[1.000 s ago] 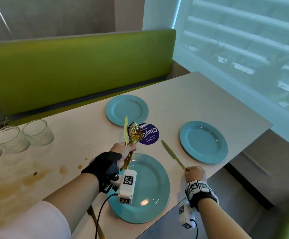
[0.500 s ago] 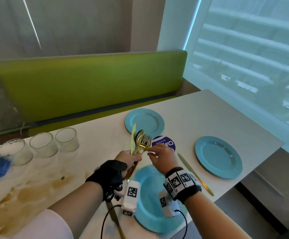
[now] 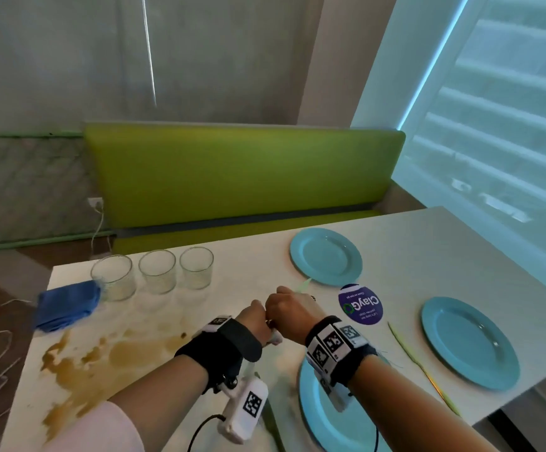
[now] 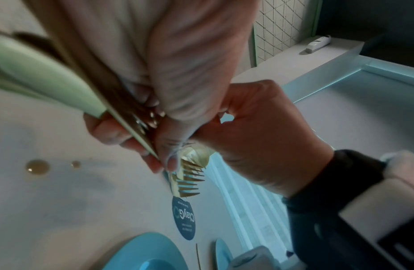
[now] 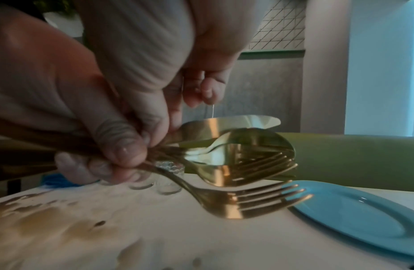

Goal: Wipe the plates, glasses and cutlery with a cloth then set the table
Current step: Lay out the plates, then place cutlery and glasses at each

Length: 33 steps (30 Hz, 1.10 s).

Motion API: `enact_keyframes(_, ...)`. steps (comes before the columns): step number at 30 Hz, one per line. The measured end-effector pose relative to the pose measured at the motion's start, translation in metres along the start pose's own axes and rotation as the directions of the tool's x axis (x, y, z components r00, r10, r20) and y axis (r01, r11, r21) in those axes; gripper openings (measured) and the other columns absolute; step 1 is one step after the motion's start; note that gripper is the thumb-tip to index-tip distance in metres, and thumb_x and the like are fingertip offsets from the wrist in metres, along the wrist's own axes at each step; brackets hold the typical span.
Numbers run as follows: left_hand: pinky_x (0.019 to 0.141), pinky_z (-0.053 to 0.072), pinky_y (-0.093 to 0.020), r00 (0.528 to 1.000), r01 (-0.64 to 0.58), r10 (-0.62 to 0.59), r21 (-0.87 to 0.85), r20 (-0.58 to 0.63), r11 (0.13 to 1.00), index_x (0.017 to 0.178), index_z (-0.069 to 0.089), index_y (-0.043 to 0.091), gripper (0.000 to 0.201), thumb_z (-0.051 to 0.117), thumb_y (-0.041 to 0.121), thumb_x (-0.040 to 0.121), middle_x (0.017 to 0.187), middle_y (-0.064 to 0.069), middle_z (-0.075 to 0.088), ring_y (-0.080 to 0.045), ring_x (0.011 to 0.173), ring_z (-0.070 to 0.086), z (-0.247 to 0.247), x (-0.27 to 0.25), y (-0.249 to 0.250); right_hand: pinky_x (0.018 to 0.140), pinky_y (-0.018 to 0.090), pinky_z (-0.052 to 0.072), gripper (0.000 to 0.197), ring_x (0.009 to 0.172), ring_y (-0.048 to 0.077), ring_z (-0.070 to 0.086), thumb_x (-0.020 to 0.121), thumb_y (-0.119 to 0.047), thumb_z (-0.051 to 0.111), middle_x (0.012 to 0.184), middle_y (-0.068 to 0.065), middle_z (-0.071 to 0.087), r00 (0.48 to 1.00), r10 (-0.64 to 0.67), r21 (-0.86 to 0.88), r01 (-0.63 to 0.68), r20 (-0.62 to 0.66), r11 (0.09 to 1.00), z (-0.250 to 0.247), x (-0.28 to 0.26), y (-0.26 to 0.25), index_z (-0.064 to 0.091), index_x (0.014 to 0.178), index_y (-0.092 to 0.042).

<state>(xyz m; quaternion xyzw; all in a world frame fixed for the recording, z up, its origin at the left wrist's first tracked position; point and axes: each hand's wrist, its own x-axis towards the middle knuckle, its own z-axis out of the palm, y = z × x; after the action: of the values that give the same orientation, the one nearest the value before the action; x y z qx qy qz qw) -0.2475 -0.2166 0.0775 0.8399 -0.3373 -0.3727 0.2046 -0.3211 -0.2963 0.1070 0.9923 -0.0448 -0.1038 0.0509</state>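
Observation:
My left hand grips a bundle of gold cutlery by the handles, over the table's middle. My right hand meets it from the right, fingers curled and pinching the bundle near the necks. One gold fork hangs lower, fanned out from the rest. In the head view only a knife tip shows past the hands. Three blue plates lie on the table: far, right and near. A gold knife lies between the near and right plates.
Three empty glasses stand in a row at the far left, with a folded blue cloth beside them. A brown spill covers the left of the table. A round purple sticker sits centre. A green bench runs behind.
My right hand left the knife lying by the right plate and came over to the cutlery bundle. Both hands now sit lower, and a fork has spread away from the bundle.

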Motion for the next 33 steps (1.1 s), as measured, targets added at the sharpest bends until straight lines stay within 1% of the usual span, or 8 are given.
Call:
enact_keyframes(2, 0.091, 0.051, -0.035, 1.0, 0.007, -0.007, 0.009, 0.023, 1.0, 0.118, 0.041, 0.003, 0.064, 0.074, 0.027, 0.07, 0.113, -0.013, 0.063, -0.028, 0.104, 0.061, -0.003, 0.002, -0.006, 0.045, 0.017, 0.026, 0.018, 0.065, 0.011, 0.058, 0.046, -0.021, 0.087, 0.061, -0.009, 0.065, 0.998, -0.056, -0.05, 0.056, -0.013, 0.997, -0.002, 0.006, -0.005, 0.072, 0.055, -0.023)
enact_keyframes(4, 0.091, 0.051, -0.037, 0.999, 0.0, -0.001, 0.005, 0.048, 1.0, 0.117, 0.042, 0.003, 0.068, 0.075, 0.032, 0.065, 0.11, -0.012, 0.064, -0.026, 0.102, 0.063, -0.005, 0.009, -0.013, 0.061, 0.026, 0.035, 0.014, 0.097, 0.02, 0.053, 0.08, -0.014, 0.064, 0.095, 0.003, 0.067, 0.997, -0.034, -0.009, 0.035, 0.071, 0.999, -0.001, 0.016, -0.004, 0.072, 0.091, -0.01)
enact_keyframes(6, 0.089, 0.052, -0.037, 0.999, 0.009, -0.01, 0.017, 0.046, 1.0, 0.114, 0.046, 0.006, 0.069, 0.075, 0.035, 0.059, 0.107, -0.01, 0.066, -0.025, 0.099, 0.064, -0.008, 0.019, -0.019, 0.068, 0.03, 0.037, 0.022, 0.108, 0.023, 0.048, 0.089, -0.012, 0.051, 0.107, 0.008, 0.063, 0.988, -0.031, -0.023, 0.035, 0.151, 0.999, -0.002, 0.023, -0.003, 0.066, 0.105, -0.006)
enact_keyframes(12, 0.095, 0.045, -0.033, 0.995, 0.085, -0.092, 0.147, 0.04, 0.986, 0.13, 0.038, 0.002, 0.067, 0.071, 0.028, 0.078, 0.127, -0.014, 0.056, -0.028, 0.117, 0.054, -0.022, 0.041, -0.033, 0.074, 0.036, 0.04, 0.024, 0.112, 0.03, 0.049, 0.091, -0.011, 0.046, 0.111, 0.014, 0.062, 0.989, -0.06, -0.079, 0.071, 0.133, 0.994, -0.001, 0.057, 0.031, 0.059, 0.108, -0.002)
enact_keyframes(16, 0.099, 0.042, -0.029, 0.99, 0.141, -0.143, 0.086, 0.017, 0.986, 0.134, 0.041, 0.004, 0.061, 0.066, 0.028, 0.084, 0.133, -0.012, 0.053, -0.026, 0.124, 0.05, -0.037, 0.055, -0.047, 0.085, 0.037, 0.046, 0.029, 0.114, 0.027, 0.05, 0.092, -0.006, 0.039, 0.116, 0.009, 0.061, 0.982, 0.169, -0.098, -0.161, 0.089, 0.982, -0.006, 0.074, 0.083, 0.058, 0.114, -0.009)
enact_keyframes(20, 0.073, 0.038, -0.021, 0.996, 0.088, -0.089, -0.022, -0.013, 0.996, 0.11, 0.065, 0.004, 0.032, 0.064, 0.024, 0.086, 0.094, -0.01, 0.063, -0.026, 0.098, 0.062, -0.057, 0.065, -0.052, 0.083, 0.036, 0.049, 0.03, 0.107, 0.031, 0.059, 0.092, -0.009, 0.039, 0.116, 0.013, 0.062, 0.846, 0.525, 0.012, -0.528, 0.092, 0.849, -0.003, 0.097, 0.121, 0.057, 0.116, -0.008)
enact_keyframes(25, 0.065, 0.035, -0.024, 0.979, 0.017, -0.056, -0.193, -0.198, 0.981, 0.101, 0.068, 0.004, 0.021, 0.063, 0.018, 0.087, 0.083, -0.005, 0.06, -0.018, 0.079, 0.052, -0.08, 0.078, -0.049, 0.081, 0.033, 0.051, 0.024, 0.104, 0.032, 0.062, 0.089, -0.008, 0.046, 0.111, 0.016, 0.065, 0.686, 0.692, 0.261, -0.726, 0.225, 0.636, 0.03, 0.138, 0.128, 0.063, 0.105, -0.002)
enact_keyframes(33, 0.073, 0.037, -0.022, 0.958, -0.003, -0.09, -0.325, -0.272, 0.946, 0.098, 0.068, 0.01, 0.015, 0.062, 0.018, 0.087, 0.084, -0.004, 0.065, -0.017, 0.077, 0.053, -0.097, 0.089, -0.052, 0.086, 0.034, 0.051, 0.028, 0.106, 0.029, 0.063, 0.088, -0.005, 0.047, 0.114, 0.013, 0.066, 0.648, 0.707, 0.287, -0.761, 0.284, 0.582, 0.075, 0.182, 0.121, 0.063, 0.112, -0.005)
